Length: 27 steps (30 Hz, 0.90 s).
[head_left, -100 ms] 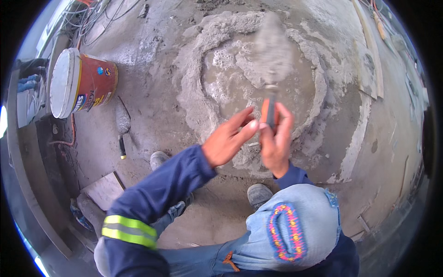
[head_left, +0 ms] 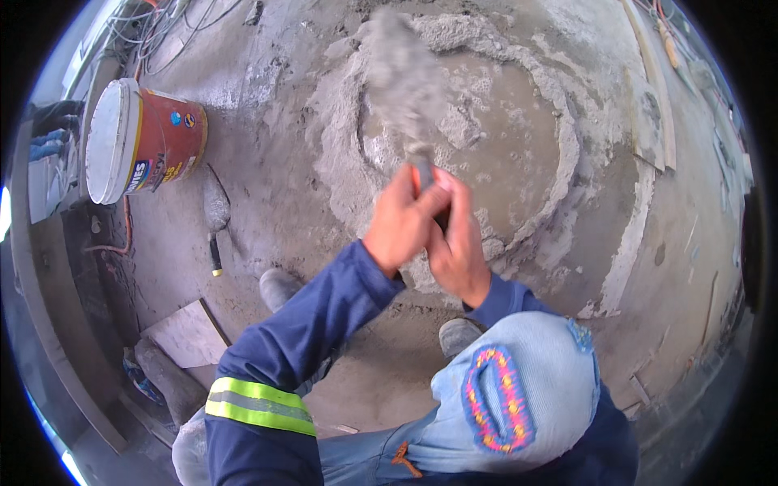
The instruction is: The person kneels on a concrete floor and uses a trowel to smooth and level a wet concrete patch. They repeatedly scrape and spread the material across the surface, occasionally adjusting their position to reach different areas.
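Note:
My left hand (head_left: 397, 220) and my right hand (head_left: 458, 243) are closed together around the handle of a trowel (head_left: 419, 172), which has orange and dark parts. Its blade, smeared by motion and coated in grey mortar, points away from me over the left side of a ring of wet mortar (head_left: 561, 174). Cloudy grey water (head_left: 515, 138) fills the ring. Foam and a lump of wet mortar (head_left: 459, 127) show in it near the blade. My left fingers partly hide the handle.
A red bucket with a white lid (head_left: 113, 142) lies tipped at the left. Near it rests another trowel (head_left: 215, 202) with a dark handle. A flat board (head_left: 186, 334) is at lower left, cables (head_left: 154, 36) at far left, and planks (head_left: 648, 121) at right.
The trowel has swung left across the ring, and my right hand has moved left with it. My left hand, open beside the handle before, has closed on it.

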Available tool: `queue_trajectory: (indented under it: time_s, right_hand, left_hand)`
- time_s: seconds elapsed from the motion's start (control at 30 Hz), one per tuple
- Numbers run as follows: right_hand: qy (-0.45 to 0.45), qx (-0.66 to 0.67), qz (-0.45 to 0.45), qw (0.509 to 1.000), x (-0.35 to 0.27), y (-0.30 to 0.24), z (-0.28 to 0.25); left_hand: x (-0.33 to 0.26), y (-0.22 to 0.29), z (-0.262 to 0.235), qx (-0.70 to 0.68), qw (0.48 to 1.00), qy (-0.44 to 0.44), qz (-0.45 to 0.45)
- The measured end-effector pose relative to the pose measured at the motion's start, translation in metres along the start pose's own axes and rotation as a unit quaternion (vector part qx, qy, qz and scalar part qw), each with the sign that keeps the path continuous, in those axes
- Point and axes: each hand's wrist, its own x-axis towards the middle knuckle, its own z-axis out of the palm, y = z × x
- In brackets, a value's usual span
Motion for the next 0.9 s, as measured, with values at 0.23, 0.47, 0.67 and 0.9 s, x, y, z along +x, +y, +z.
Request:
queue_trajectory:
  time_s: [0.23, 0.47, 0.67, 0.9]
  right_hand:
    - [-0.145, -0.151, 0.127, 0.970, 0.043, -0.089, -0.110]
    - [0.106, -0.193, 0.249, 0.943, -0.030, -0.257, -0.156]
    - [0.197, -0.308, 0.409, 0.836, -0.140, -0.265, -0.129]
    - [0.282, -0.344, 0.512, 0.735, -0.242, -0.286, -0.080]
  left_hand:
    - [0.034, 0.045, -0.197, 0.135, 0.984, 0.092, -0.077]
    - [0.152, 0.027, -0.283, 0.291, 0.952, 0.026, -0.095]
    - [0.244, -0.032, -0.251, 0.258, 0.962, -0.033, -0.083]
    - [0.282, 0.004, -0.221, 0.238, 0.955, -0.095, -0.148]
